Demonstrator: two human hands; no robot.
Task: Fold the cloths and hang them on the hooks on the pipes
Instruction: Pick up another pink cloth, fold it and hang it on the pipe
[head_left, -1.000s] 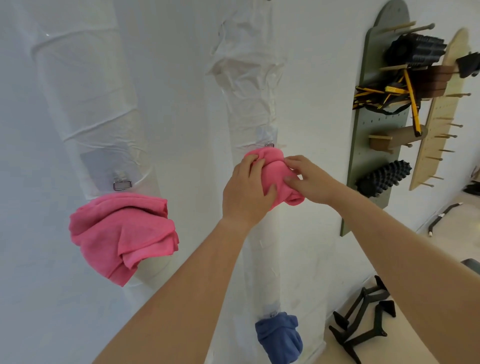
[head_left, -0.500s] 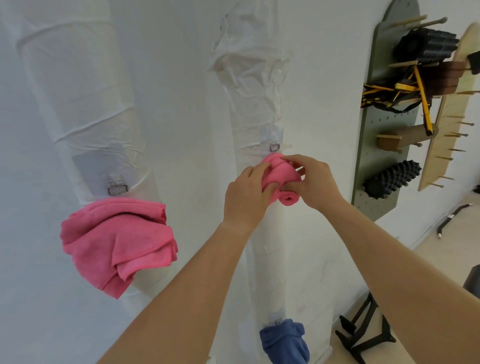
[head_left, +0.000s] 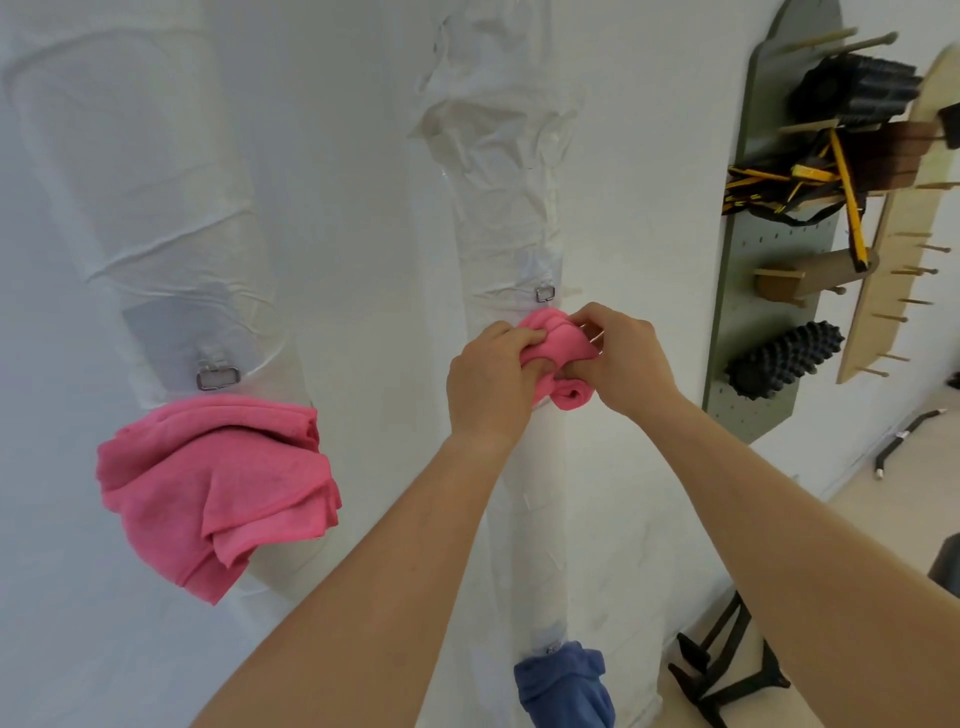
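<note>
Pink cloths (head_left: 558, 338) (head_left: 218, 488) x2, blue cloth (head_left: 563, 686) x1, hands (head_left: 493, 384) (head_left: 623, 364) x2.

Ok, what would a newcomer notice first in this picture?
The left hand and right hand grip a bunched pink cloth against the middle pipe, just below its metal hook. A second pink cloth hangs on the left pipe, and a blue cloth hangs low on the middle pipe.
</note>
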